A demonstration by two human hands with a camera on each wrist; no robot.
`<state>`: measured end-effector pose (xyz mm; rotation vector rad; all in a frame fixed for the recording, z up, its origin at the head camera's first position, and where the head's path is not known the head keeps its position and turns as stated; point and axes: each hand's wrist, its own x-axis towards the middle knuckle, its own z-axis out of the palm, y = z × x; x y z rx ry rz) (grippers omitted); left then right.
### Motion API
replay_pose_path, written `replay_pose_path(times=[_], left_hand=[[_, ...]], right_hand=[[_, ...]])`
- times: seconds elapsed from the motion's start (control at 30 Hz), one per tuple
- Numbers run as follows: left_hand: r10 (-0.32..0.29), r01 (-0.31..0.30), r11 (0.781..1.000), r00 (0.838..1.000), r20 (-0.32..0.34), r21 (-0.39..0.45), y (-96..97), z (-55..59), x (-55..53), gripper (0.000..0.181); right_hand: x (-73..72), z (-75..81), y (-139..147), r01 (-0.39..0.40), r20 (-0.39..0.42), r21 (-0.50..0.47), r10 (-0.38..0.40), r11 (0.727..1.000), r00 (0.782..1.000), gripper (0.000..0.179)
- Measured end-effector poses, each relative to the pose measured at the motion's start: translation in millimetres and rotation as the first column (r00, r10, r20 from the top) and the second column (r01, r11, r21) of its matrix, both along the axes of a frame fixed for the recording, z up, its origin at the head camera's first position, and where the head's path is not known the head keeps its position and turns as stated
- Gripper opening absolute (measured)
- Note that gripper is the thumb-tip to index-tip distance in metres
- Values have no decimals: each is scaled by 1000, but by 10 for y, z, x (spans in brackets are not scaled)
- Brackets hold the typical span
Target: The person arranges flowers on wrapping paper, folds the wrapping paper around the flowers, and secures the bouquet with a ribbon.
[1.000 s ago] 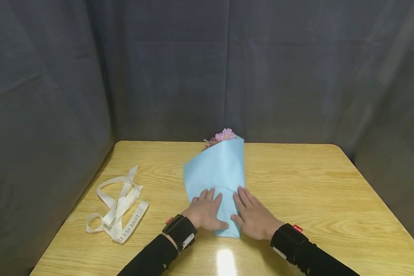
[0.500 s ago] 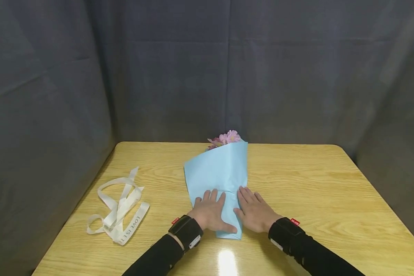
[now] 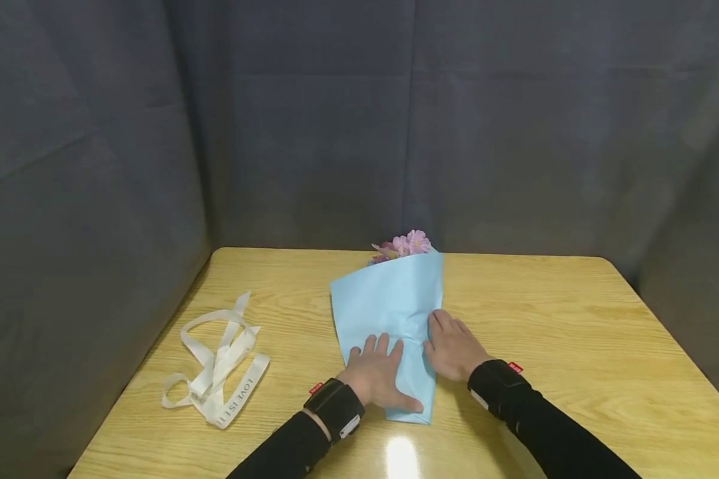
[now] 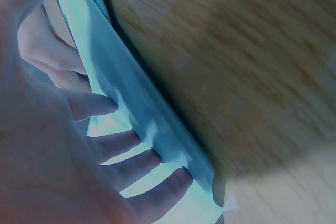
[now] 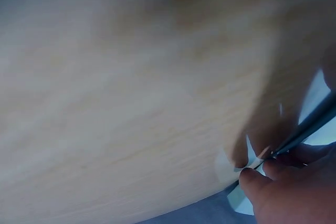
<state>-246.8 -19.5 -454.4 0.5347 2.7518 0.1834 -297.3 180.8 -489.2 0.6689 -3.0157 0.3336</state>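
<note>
A bouquet of pink flowers [image 3: 416, 242] lies in light blue wrapping paper [image 3: 389, 293] on the wooden table, blooms pointing away. My left hand [image 3: 374, 378] spreads its fingers over the lower left of the wrap, thumb across the narrow end. In the left wrist view its fingertips press the paper [image 4: 152, 114] just inside the long folded edge. My right hand [image 3: 455, 347] lies against the right edge of the wrap, about midway up. The right wrist view has its fingertips [image 5: 253, 178] right at that paper edge. The flower stems are hidden inside.
A loose white ribbon [image 3: 234, 349] printed with dark letters lies in loops on the left of the table [image 3: 545, 313]. Dark grey curtains [image 3: 311, 133] stand behind the table and along both sides.
My right hand has moved a little up along the paper's right edge, its fingers now more bent. My left hand's thumb has shifted right across the narrow end. The ribbon lies unchanged.
</note>
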Motion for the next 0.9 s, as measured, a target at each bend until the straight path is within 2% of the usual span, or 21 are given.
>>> replay_pose_path(times=[0.13, 0.37, 0.63, 0.9], left_hand=[[4, -3, 1000, 1000, -10, 9, 8, -20, 8, 119], [-18, 18, 1000, 1000, -23, -4, 23, 17, 0, 115], [-19, 19, 1000, 1000, -8, -6, -13, 64, -38, 113], [-20, 20, 1000, 1000, 22, -2, 15, 17, -41, 113]], right_hand=[[-97, -36, 34, 6, -23, -7, -6, 1000, 1000, 58], [-185, 47, 4, 57, 98, 22, -59, 998, 993, 61], [-380, 91, -28, 84, 53, 28, -86, 996, 995, 61], [-651, 47, 70, 142, 53, 41, -144, 989, 988, 62]])
